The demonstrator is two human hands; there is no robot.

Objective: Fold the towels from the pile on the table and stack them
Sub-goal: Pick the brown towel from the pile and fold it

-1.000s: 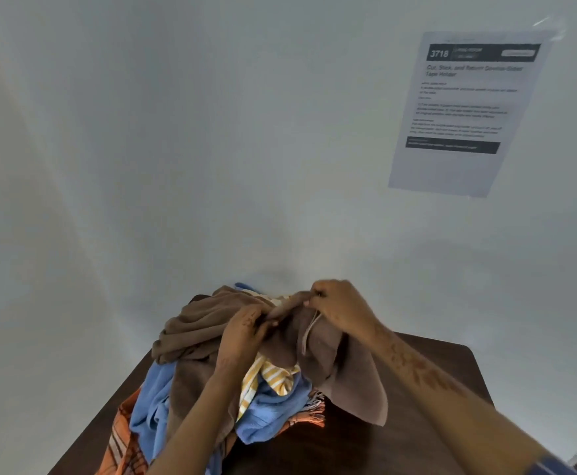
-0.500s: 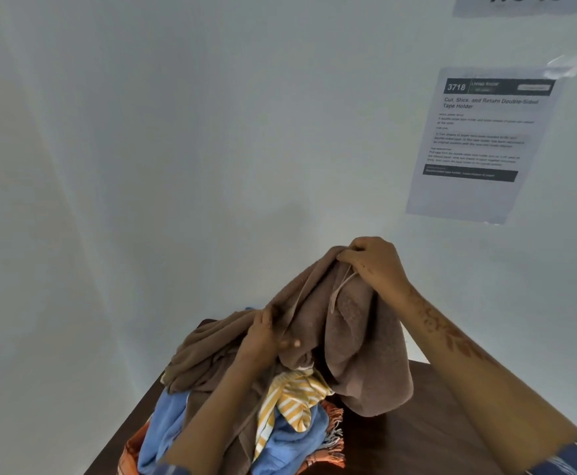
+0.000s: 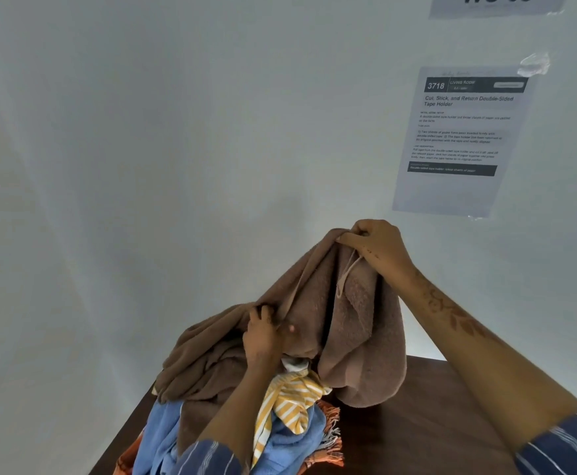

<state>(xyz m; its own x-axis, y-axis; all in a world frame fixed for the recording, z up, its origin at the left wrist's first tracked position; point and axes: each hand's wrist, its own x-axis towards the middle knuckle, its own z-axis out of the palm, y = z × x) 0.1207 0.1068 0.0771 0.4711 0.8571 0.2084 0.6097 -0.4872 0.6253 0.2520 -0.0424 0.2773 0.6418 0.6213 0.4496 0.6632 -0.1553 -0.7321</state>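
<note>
The brown towel (image 3: pixel 359 323) is half raised off the pile (image 3: pixel 246 423), its upper corner held high above the pile and its lower part draped over the pile's top. The worktop (image 3: pixel 427 423) shows bare and dark to the right of the pile. In the pile lie a blue towel (image 3: pixel 163 437), a yellow-striped towel (image 3: pixel 290 402) and a fringed orange one (image 3: pixel 330 437). The right hand (image 3: pixel 378 248) pinches the brown towel's top corner beside its hanging loop (image 3: pixel 347 272). The left hand (image 3: pixel 261 332) grips a fold of the same towel lower down, just above the pile. The terry looks thick, soft and limp, likely moderately heavy and not slippery; it will sag wherever unsupported. It probably handles best taken by two adjacent corners along one hem, so it hangs flat for folding.
</note>
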